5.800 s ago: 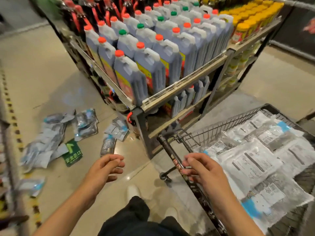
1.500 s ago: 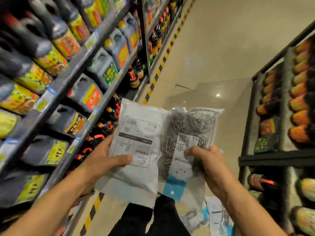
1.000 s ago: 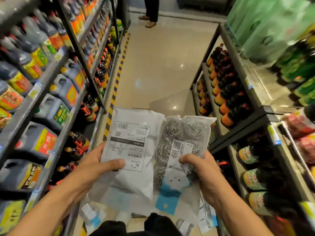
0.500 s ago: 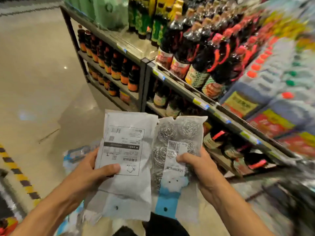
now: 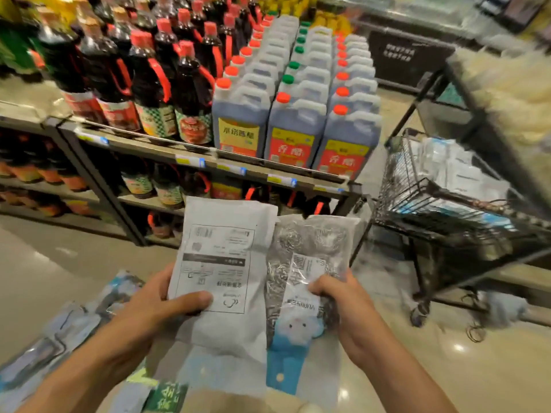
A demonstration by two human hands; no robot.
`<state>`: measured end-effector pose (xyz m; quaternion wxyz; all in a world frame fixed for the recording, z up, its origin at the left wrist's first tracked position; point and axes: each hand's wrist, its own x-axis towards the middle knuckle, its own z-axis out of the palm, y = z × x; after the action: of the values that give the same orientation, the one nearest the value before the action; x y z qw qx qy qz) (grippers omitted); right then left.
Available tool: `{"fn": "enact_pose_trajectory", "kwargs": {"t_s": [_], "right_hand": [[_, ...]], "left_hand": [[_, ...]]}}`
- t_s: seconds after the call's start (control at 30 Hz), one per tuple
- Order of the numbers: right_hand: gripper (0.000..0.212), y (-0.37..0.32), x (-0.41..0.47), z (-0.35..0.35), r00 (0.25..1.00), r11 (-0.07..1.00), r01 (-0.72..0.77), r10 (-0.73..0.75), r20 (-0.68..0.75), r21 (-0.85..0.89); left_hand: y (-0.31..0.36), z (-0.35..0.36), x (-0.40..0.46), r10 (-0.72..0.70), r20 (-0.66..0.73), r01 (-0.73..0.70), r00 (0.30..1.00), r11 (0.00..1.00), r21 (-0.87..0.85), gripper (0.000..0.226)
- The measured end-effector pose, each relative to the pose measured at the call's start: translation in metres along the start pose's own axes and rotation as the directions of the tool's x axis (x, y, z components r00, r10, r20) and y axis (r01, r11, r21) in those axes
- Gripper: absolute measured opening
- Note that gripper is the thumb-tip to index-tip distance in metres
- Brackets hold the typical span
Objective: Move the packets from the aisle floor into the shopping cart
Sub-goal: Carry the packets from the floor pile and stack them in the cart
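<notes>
The left hand (image 5: 149,308) gripped a white label packet (image 5: 220,281) and the right hand (image 5: 343,305) a scourer packet (image 5: 301,263), well short of the shopping cart (image 5: 441,201) at right. A slick packet could slip free before reaching it.

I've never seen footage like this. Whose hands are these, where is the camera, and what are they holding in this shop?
There is no robot here: a person wears a wide-angle camera on the head, looking down at their own bare hands. The left hand holds a white packet with a printed label; the right hand holds a clear packet of steel scourers. More packets lie on the aisle floor at lower left. To the right stands a wire shopping cart, already holding packets. Behind are shelves of dark sauce bottles and jugs.
</notes>
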<state>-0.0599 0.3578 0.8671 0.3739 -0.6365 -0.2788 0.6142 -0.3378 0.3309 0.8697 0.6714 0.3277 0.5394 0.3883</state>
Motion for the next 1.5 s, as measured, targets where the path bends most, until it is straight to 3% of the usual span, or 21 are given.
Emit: {"fn": "enact_pose_trajectory", "kwargs": {"t_s": [0.1, 0.2, 0.3, 0.43, 0.57, 0.67, 0.9, 1.0, 1.13, 1.27, 1.4, 1.5], "right_hand": [[0.061, -0.009, 0.001, -0.077, 0.999, 0.999, -0.001, 0.003, -0.052, 0.037], [0.037, -0.018, 0.003, -0.163, 0.995, 0.996, 0.030, -0.022, -0.096, 0.082], [0.042, -0.025, 0.009, -0.234, 0.988, 0.995, 0.047, -0.033, -0.150, 0.090], [0.045, -0.029, 0.008, -0.303, 0.967, 0.988, 0.033, 0.006, -0.256, 0.149], [0.043, -0.040, 0.011, -0.367, 0.948, 0.976, 0.021, 0.050, -0.315, 0.218], [0.044, -0.053, 0.024, -0.402, 0.941, 0.962, 0.033, 0.061, -0.332, 0.271], [0.046, -0.099, 0.092, -0.465, 0.924, 0.934, 0.066, 0.076, -0.376, 0.350], [0.050, -0.129, 0.127, -0.488, 0.919, 0.926, 0.074, 0.081, -0.385, 0.371], [0.057, -0.169, 0.166, -0.515, 0.911, 0.914, 0.085, 0.090, -0.403, 0.397], [0.059, -0.197, 0.205, -0.545, 0.911, 0.888, 0.081, 0.118, -0.395, 0.453], [0.072, -0.222, 0.247, -0.574, 0.921, 0.875, 0.075, 0.123, -0.369, 0.478], [0.066, -0.242, 0.288, -0.599, 0.933, 0.889, 0.035, 0.134, -0.333, 0.456]], "left_hand": [[-0.005, 0.073, 0.022, -0.029, 0.026, 0.028, 0.999, 0.999, 0.022, 0.057], [-0.013, 0.149, 0.046, -0.048, 0.087, 0.047, 0.995, 0.999, 0.013, 0.066], [-0.023, 0.221, 0.070, -0.051, 0.152, 0.049, 0.987, 0.999, 0.018, 0.052], [-0.032, 0.295, 0.092, -0.083, 0.206, 0.075, 0.975, 0.996, 0.046, 0.063], [-0.028, 0.365, 0.123, -0.112, 0.286, 0.092, 0.952, 0.992, 0.081, 0.057], [-0.017, 0.405, 0.152, -0.117, 0.344, 0.080, 0.932, 0.990, 0.119, 0.063], [0.020, 0.488, 0.238, -0.082, 0.380, 0.055, 0.921, 0.995, 0.081, 0.050], [0.037, 0.513, 0.287, -0.118, 0.383, 0.109, 0.916, 0.993, 0.044, 0.075], [0.067, 0.547, 0.348, -0.225, 0.411, 0.239, 0.883, 0.971, 0.017, 0.064], [0.088, 0.582, 0.398, -0.245, 0.455, 0.261, 0.856, 0.965, 0.028, 0.092], [0.099, 0.611, 0.445, -0.256, 0.448, 0.249, 0.856, 0.965, 0.076, 0.079], [0.102, 0.628, 0.484, -0.238, 0.392, 0.220, 0.889, 0.971, 0.090, 0.067]]}}
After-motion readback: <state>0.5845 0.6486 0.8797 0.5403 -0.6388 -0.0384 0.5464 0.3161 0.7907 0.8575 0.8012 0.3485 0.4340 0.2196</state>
